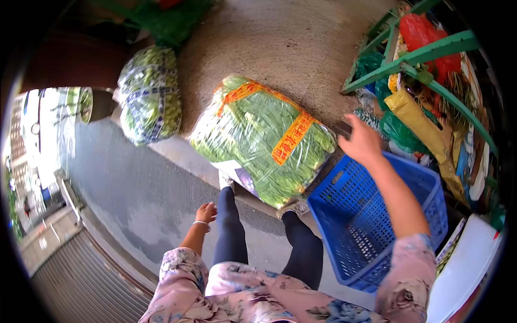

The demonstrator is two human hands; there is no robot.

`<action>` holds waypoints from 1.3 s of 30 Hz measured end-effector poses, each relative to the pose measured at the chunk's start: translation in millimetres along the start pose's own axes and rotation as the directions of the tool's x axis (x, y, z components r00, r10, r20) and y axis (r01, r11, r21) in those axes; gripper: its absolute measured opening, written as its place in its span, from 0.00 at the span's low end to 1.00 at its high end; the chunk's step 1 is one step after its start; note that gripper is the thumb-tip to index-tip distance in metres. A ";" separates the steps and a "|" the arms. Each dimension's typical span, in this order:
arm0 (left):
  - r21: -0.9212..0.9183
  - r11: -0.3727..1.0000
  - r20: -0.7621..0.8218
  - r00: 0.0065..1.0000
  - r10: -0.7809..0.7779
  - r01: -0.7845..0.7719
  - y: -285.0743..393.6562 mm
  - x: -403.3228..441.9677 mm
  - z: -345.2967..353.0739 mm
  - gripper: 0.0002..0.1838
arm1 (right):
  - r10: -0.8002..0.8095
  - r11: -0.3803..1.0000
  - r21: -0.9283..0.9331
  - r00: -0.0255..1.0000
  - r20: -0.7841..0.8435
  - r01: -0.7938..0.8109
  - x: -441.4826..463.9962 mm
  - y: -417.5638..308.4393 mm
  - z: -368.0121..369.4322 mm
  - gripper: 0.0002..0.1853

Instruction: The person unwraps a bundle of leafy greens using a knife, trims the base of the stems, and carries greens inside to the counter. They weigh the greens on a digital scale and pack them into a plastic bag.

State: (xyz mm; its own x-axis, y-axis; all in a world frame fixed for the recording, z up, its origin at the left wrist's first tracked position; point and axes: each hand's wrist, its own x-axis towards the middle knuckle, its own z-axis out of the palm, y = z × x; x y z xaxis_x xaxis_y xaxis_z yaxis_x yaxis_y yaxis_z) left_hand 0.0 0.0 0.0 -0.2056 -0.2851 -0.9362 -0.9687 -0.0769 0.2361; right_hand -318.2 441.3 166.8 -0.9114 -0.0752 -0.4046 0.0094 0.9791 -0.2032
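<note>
Head view: wrapped greens [257, 141] before feet [226, 181], beside blue crate [344, 202].
Right hand [363, 141]: thumb spread, near greens; grip unclear.
Left hand [206, 213]: slack, fingers loosely parted.
Step, judged: reaching; next calls for two-handed hold.

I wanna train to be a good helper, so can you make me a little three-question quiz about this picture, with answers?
1. Pick one: what colour is the tape on the big bundle of greens?
A) blue
B) orange
C) white
2. True or false: the big bundle of greens is inside the plastic crate.
3. Fill in: the bracelet is on the person's ____ wrist.

Key: 1. B; 2. False, it is outside, beside the crate; 3. left
</note>
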 end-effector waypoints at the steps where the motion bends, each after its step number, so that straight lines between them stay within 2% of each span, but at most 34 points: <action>1: -0.073 0.997 -0.010 1.000 0.021 -0.021 17.5 7.4 6.1 0.24 | 0.019 1.000 0.018 1.000 -0.015 -0.018 1.1 -3.0 5.9 0.27; 2: -0.181 0.983 0.015 1.000 0.007 -0.005 23.6 16.7 10.1 0.28 | 0.028 0.998 0.047 1.000 0.005 -0.028 19.8 -6.1 32.6 0.30; 3: -0.284 0.951 0.142 0.986 -0.087 0.125 2.9 58.2 70.0 0.33 | 0.093 0.995 -0.037 0.994 0.064 -0.091 41.1 21.9 67.6 0.30; 5: -0.409 0.892 0.180 0.975 -0.130 0.195 32.0 55.2 95.4 0.42 | 0.285 0.946 0.097 0.934 0.214 -0.311 75.1 13.8 117.3 0.36; 6: -0.451 0.867 0.224 0.967 -0.121 0.213 39.6 72.5 99.4 0.46 | 0.314 0.935 0.114 0.933 0.176 -0.336 95.6 8.1 141.6 0.42; 8: -0.461 0.841 0.293 0.943 -0.157 0.283 33.4 85.6 123.0 0.50 | 0.357 0.917 0.132 0.921 0.153 -0.377 92.0 13.3 172.9 0.42; 10: -0.610 0.689 0.492 0.869 -0.057 0.391 44.4 77.6 141.1 0.53 | 0.363 0.907 0.187 0.926 0.102 -0.377 75.9 8.8 177.7 0.42; 13: -0.641 0.681 0.405 0.910 -0.092 0.354 59.7 74.2 159.6 0.53 | 0.402 0.884 0.216 0.910 0.105 -0.415 54.2 4.0 178.6 0.39; 15: -0.622 0.681 0.464 0.883 -0.076 0.386 60.1 76.6 157.0 0.53 | 0.409 0.888 0.269 0.908 -0.092 -0.373 27.5 14.6 205.7 0.35; 17: -0.595 0.724 0.433 0.898 -0.077 0.349 68.1 78.3 142.1 0.52 | 0.480 0.855 0.299 0.866 -0.143 -0.424 3.2 6.8 218.4 0.33; 19: -0.545 0.783 0.352 0.929 -0.111 0.300 78.4 85.2 126.2 0.52 | 0.587 0.727 0.434 0.810 0.008 -0.532 -24.2 3.9 226.9 0.34; 20: -0.510 0.824 0.349 0.935 -0.065 0.247 82.7 87.1 118.9 0.52 | 0.629 0.670 0.498 0.778 0.015 -0.551 -41.5 -1.0 231.2 0.32; 21: -0.443 0.861 0.328 0.939 -0.103 0.249 101.1 74.1 114.3 0.51 | 0.660 0.641 0.527 0.751 -0.006 -0.558 -62.0 -3.1 245.3 0.30; 23: -0.318 0.928 0.274 0.956 -0.106 0.195 106.6 97.1 94.7 0.49 | 0.697 0.476 0.651 0.705 0.131 -0.592 -101.0 -8.3 263.6 0.29; 25: -0.194 0.977 0.244 0.969 -0.034 0.083 116.5 118.2 78.3 0.47 | 0.734 0.445 0.570 0.646 0.209 -0.691 -131.1 -25.5 267.9 0.27; 26: -0.098 0.993 0.163 0.985 -0.053 0.069 136.9 106.0 75.5 0.46 | 0.693 0.418 0.605 0.669 0.269 -0.677 -150.9 -18.5 295.3 0.28; 27: -0.152 0.985 0.296 0.955 -0.034 0.082 151.6 98.7 69.0 0.41 | 0.669 0.244 0.669 0.621 0.408 -0.702 -159.9 -8.7 305.7 0.28; 28: -0.089 0.996 0.310 0.950 0.023 0.005 149.0 109.9 52.9 0.39 | 0.631 0.058 0.686 0.559 0.538 -0.726 -165.2 -2.3 309.6 0.28; 29: -0.028 0.997 0.326 0.942 0.083 -0.078 144.9 119.8 39.0 0.37 | 0.529 -0.273 0.636 0.440 0.726 -0.722 -168.5 7.2 311.5 0.28; 30: -0.116 0.980 0.290 0.937 0.192 -0.165 149.3 110.0 39.4 0.34 | 0.560 -0.328 0.716 0.484 0.672 -0.616 -161.4 19.4 322.4 0.28; 31: -0.117 0.982 0.263 0.949 0.175 -0.148 139.0 118.0 27.2 0.35 | 0.604 -0.359 0.785 0.515 0.608 -0.505 -150.5 38.5 340.5 0.29; 33: -0.127 0.992 0.324 0.944 0.067 -0.027 121.7 132.3 11.9 0.33 | 0.670 -0.460 0.791 0.427 0.607 -0.403 -92.7 48.5 343.8 0.24; 34: -0.174 0.980 0.384 0.909 0.161 -0.100 116.3 128.5 19.4 0.36 | 0.628 -0.481 0.790 0.479 0.614 -0.381 -78.5 82.6 398.6 0.26; 35: -0.131 0.990 0.291 0.953 0.088 -0.052 109.9 132.2 21.1 0.37 | 0.551 -0.539 0.769 0.547 0.630 -0.343 -60.3 102.3 440.6 0.29; 36: -0.158 0.983 0.225 0.965 0.132 -0.098 107.7 131.3 29.7 0.38 | 0.471 -0.599 0.738 0.608 0.639 -0.311 -46.9 111.7 467.6 0.32; 37: -0.180 0.973 0.153 0.973 0.172 -0.144 103.9 127.9 37.1 0.39 | 0.462 -0.608 0.728 0.605 0.649 -0.317 -35.4 104.7 464.0 0.32; 38: -0.092 0.978 0.015 0.982 0.188 -0.186 96.4 138.8 40.6 0.40 | 0.386 -0.603 0.735 0.693 0.609 -0.310 -27.9 95.2 459.2 0.32; 39: 0.016 0.963 -0.207 0.942 0.266 -0.269 105.6 122.0 63.5 0.41 | 0.305 -0.600 0.741 0.770 0.560 -0.301 -18.8 82.6 448.8 0.32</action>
State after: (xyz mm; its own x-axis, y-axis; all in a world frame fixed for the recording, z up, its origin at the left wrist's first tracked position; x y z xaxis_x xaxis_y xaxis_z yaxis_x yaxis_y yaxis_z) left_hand -136.3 17.8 -105.8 -0.4223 -0.4867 -0.7647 -0.8799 0.0174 0.4748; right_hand -115.7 438.7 -242.6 -0.4686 0.1351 -0.8730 0.5736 -0.7050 -0.4170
